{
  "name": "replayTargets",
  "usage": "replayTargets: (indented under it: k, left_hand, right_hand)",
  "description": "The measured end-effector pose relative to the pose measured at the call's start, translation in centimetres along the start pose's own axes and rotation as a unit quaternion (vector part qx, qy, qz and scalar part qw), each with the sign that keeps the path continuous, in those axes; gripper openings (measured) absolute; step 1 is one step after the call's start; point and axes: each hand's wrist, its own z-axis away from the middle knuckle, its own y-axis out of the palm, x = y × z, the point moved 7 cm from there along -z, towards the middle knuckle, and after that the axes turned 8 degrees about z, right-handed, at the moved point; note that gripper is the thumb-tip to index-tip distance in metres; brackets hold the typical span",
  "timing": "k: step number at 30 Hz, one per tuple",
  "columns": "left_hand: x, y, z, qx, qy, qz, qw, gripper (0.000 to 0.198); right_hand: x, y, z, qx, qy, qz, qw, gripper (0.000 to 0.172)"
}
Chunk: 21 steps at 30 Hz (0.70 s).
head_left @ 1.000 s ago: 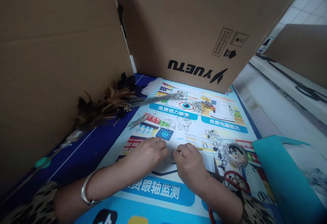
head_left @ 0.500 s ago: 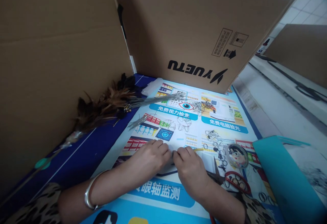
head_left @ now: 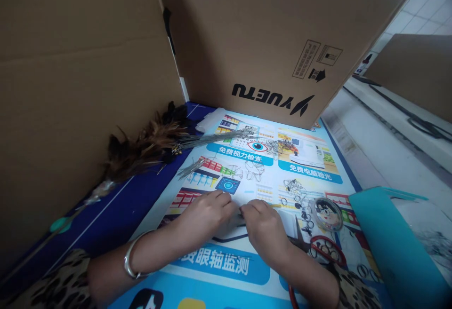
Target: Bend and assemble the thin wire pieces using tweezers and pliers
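My left hand (head_left: 213, 212) and my right hand (head_left: 263, 226) meet above the middle of a printed poster sheet (head_left: 205, 286). Both are closed with fingertips pinched close together. A small dark bit shows at the right fingertips, but what the fingers hold is mostly hidden and too small to name. To the right of my right hand lie red-handled scissors (head_left: 328, 251), partly covered by my forearm. Beyond the hands, bent wire shapes (head_left: 254, 171) and a bundle of straight thin wires (head_left: 219, 136) rest on the sheet.
Tall cardboard panels (head_left: 268, 31) wall off the back and left. Brown feathers (head_left: 144, 139) lie along the left side. A round clear container (head_left: 328, 215), several small black rings (head_left: 308, 225) and a teal box (head_left: 391, 238) are on the right.
My left hand and its bracelet have shifted slightly to the right. My right hand has moved only a little, and the fingertips stay pinched together.
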Motion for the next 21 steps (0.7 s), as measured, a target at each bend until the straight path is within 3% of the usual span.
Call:
replayTargets:
  k: [3, 6, 8, 10, 12, 14, 21]
  left_hand:
    - [1.4, -0.2, 0.0, -0.048, -0.047, 0.104, 0.992, 0.017]
    - [2.7, -0.3, -0.2, -0.077, -0.106, 0.254, 0.958, 0.017]
    - [3.4, 0.2, -0.3, -0.080, -0.161, 0.360, 0.915, 0.012]
    - [3.9, 1.2, -0.2, -0.070, -0.218, 0.468, 0.854, 0.009]
    - [3.9, 2.3, -0.2, -0.057, -0.251, 0.556, 0.790, 0.010]
    - [3.7, 2.8, -0.2, -0.055, -0.255, 0.607, 0.751, 0.013]
    - [2.5, 2.7, -0.2, -0.073, -0.266, 0.677, 0.683, 0.020]
  right_hand:
    - [-1.5, 0.1, -0.5, 0.012, 0.080, -0.159, 0.984, 0.015]
    - [-2.7, 0.9, -0.5, 0.037, 0.177, -0.320, 0.930, 0.009]
    - [-3.1, 1.8, -0.4, 0.057, 0.236, -0.426, 0.872, 0.007]
    - [-3.1, 2.4, -0.2, 0.069, 0.272, -0.510, 0.813, 0.011]
    - [-2.8, 2.7, -0.1, 0.073, 0.286, -0.559, 0.775, 0.016]
    - [-2.5, 2.7, 0.0, 0.072, 0.287, -0.586, 0.754, 0.020]
    - [-2.0, 2.8, 0.3, 0.041, 0.276, -0.612, 0.740, 0.020]
